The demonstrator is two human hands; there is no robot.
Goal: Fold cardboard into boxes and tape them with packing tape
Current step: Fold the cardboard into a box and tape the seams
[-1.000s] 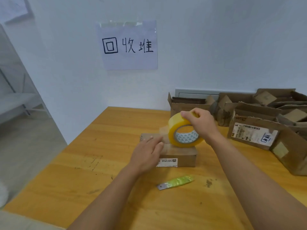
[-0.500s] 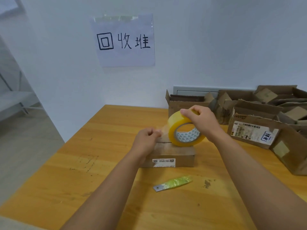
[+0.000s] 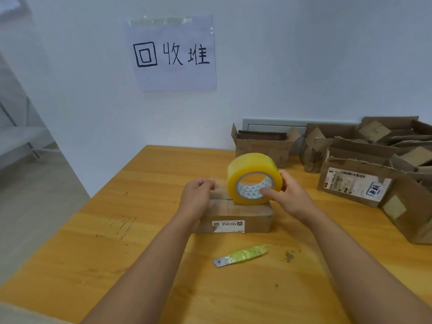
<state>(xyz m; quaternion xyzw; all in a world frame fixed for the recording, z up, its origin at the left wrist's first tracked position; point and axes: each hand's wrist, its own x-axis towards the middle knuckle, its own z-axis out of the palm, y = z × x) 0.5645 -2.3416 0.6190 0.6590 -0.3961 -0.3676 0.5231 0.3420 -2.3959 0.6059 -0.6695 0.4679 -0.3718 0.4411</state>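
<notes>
The small flat brown cardboard box (image 3: pixel 236 216) lies on the wooden table (image 3: pixel 93 242), long axis left-right. The yellow packing-tape roll (image 3: pixel 253 178) stands upright on it, gripped by the right hand (image 3: pixel 288 195). The left hand (image 3: pixel 197 197), fingers curled, seemingly pinches the tape end at the box's left.

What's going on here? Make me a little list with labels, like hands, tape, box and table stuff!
left hand: fingers curled at the tape's loose end, on the box's left end
right hand: grips the tape roll
tape roll: yellow, standing on edge on the box
box: small, closed, label on its front
cutter: green wrap, lies on the table near the box
far right: pile of open cardboard boxes
</notes>
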